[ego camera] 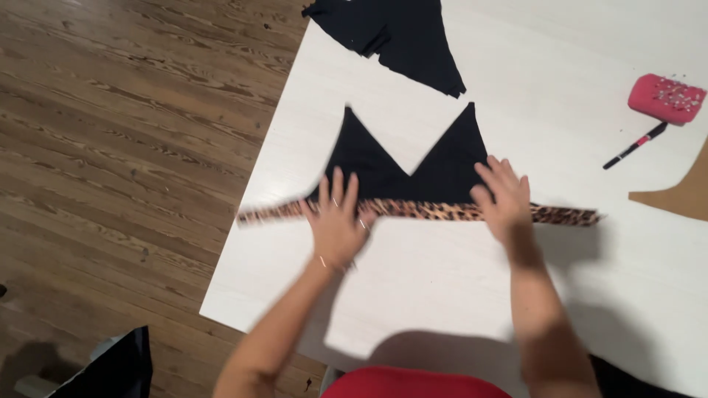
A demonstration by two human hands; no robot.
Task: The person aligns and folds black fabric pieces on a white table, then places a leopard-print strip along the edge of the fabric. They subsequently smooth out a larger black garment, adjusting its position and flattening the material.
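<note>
On the white table (pixel 442 280), a black fabric piece (pixel 413 166) with two pointed peaks is lying flat, its points aimed away from the person. Along its near edge a leopard-print strip (pixel 428 211) is running left to right, sticking out past the black piece at both ends; at the left it is reaching the table's edge. That long axis is lying crosswise to both forearms, and both hands are sitting right on it. The left hand (pixel 335 221) is pressing down flat, fingers spread and open, over the strip and the lower left corner of the black piece. The right hand (pixel 505 199) is also lying open and flat over the strip at the lower right corner (neither hand is pinching or gripping anything, as far as can be seen). Both arms are reaching forward from the near side of the table. Farther off, more black fabric (pixel 402 33), a pink pincushion (pixel 666 98), a pen (pixel 634 146) and a brown card pattern piece (pixel 682 193) are lying well apart from the hands.
</note>
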